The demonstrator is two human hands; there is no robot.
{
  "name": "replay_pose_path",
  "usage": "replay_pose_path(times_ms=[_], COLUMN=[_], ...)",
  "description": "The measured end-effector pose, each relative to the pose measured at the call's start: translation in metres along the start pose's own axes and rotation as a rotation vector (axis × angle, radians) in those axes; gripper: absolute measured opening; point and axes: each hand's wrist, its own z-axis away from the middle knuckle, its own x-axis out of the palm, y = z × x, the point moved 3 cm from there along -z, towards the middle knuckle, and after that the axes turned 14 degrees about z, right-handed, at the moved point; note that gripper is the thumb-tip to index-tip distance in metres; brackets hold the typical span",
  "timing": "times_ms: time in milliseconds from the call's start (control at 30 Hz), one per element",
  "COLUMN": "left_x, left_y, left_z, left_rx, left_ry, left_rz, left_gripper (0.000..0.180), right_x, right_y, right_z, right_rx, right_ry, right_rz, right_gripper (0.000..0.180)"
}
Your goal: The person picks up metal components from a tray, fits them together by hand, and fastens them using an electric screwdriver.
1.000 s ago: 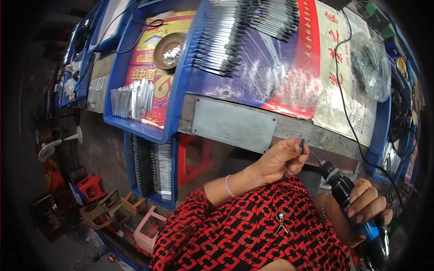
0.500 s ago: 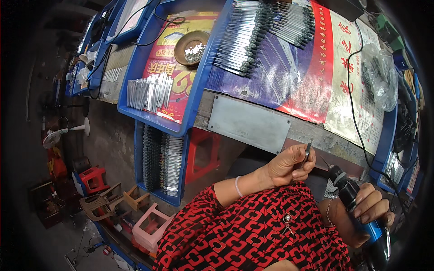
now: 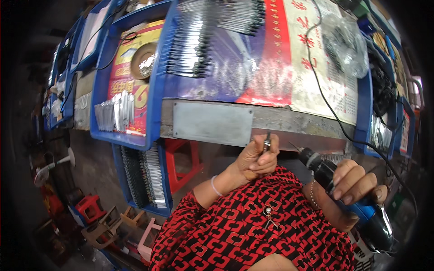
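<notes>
In my left hand (image 3: 257, 159), the thumb and fingers are closed on a small dark metal part (image 3: 267, 143) that stands upright. My right hand (image 3: 357, 183) is wrapped round an electric screwdriver (image 3: 323, 170) with a black front and a blue body. Its thin bit points up and left toward the small part, with a gap between them. Both hands are in front of the bench's near edge, close to my red and black patterned top. Nearest them on the bench edge lies a flat grey metal plate (image 3: 212, 122).
At left, a blue tray (image 3: 156, 90) holds silver strips (image 3: 115, 113) and a round bowl (image 3: 137, 67) of tiny bright pieces. Rows of dark-ended metal pieces (image 3: 187, 45) lie behind the plate. A black cable (image 3: 332, 108) crosses the bench's right side by a plastic bag (image 3: 348, 45).
The view has turned, so the bench and trays appear further left. My hands keep their grips on the small metal part and the electric screwdriver, whose bit stays apart from the part.
</notes>
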Motion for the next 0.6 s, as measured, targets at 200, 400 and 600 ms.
replay_pose_path(times_ms=[200, 400, 600], left_x=[-0.001, 0.000, 0.005], left_y=[0.001, 0.002, -0.002], left_z=[-0.009, -0.011, -0.007], left_rx=[-0.038, -0.038, 0.095], left_ry=[-0.030, -0.006, 0.087], left_rz=[0.069, 0.064, -0.165], left_gripper=[0.040, 0.038, 0.020], right_x=[-0.003, -0.006, -0.005], right_y=[0.003, 0.005, 0.003], right_z=[-0.001, -0.002, 0.004], right_rx=[-0.006, 0.000, 0.050], right_ry=[0.005, -0.034, -0.078], right_rz=[0.030, 0.024, 0.077], right_gripper=[0.050, 0.048, 0.047])
